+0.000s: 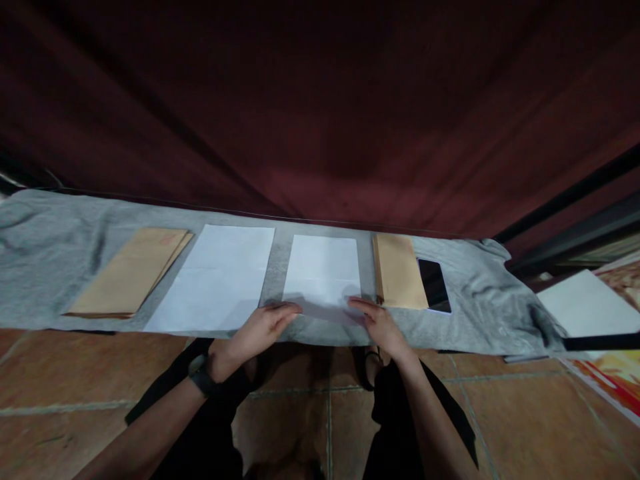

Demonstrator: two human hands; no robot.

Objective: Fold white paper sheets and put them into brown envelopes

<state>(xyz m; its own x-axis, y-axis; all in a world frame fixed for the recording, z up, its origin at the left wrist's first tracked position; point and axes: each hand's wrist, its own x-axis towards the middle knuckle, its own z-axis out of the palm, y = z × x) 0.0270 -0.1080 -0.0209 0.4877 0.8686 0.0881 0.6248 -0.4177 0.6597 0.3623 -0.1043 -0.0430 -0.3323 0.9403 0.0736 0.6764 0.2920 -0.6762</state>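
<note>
A white sheet of paper (323, 263) lies in front of me, with a faint crease across it and its near part in shadow. My left hand (266, 328) is at its near left corner, fingers close together and pinching the edge. At the near right corner, my right hand (383, 328) grips the paper the same way, the thumb mostly hidden. To the left is a larger stack of white paper (220, 277), also faintly creased. Just right of my right hand is a stack of brown envelopes (401, 270).
More brown envelopes (131, 270) lie at the left of the narrow bench covered with grey cloth (480, 293). A phone (435, 285) rests beside the right stack. Behind hangs a dark red curtain (320, 133). A white board (593, 303) stands at the far right, above tiled floor (525, 400).
</note>
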